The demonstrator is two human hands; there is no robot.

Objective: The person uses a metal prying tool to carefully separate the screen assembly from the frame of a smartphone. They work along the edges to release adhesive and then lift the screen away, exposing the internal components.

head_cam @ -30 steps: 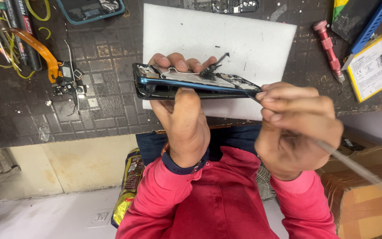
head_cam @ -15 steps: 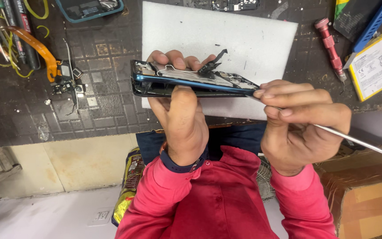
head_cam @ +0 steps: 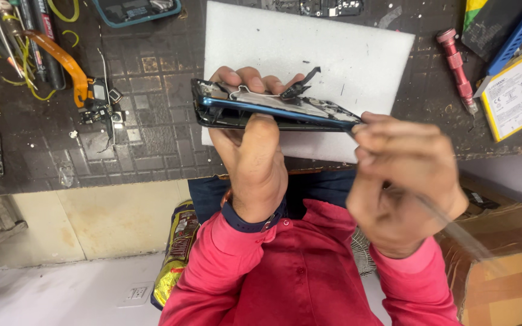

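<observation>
My left hand (head_cam: 252,160) grips an opened blue-edged smartphone (head_cam: 273,108) edge-up over a white foam pad (head_cam: 333,48), thumb on the near side and fingers behind. A black flex strip (head_cam: 302,86) sticks up from the phone's inner parts. My right hand (head_cam: 406,181), blurred by motion, holds a thin metal pry tool (head_cam: 454,232) whose tip meets the phone's right end. The tool's shaft trails down to the right past my wrist.
The dark work mat (head_cam: 140,139) carries an orange flex cable with small parts (head_cam: 86,84), tweezers and tools at far left, a red screwdriver (head_cam: 454,66), a yellow-edged battery (head_cam: 512,96) and a teal phone frame (head_cam: 137,11). Cardboard boxes (head_cam: 502,271) sit at lower right.
My right hand has shifted lower and turned, swinging the pry tool's shaft downward while its tip stays at the phone's right end. My left hand keeps the phone nearly still.
</observation>
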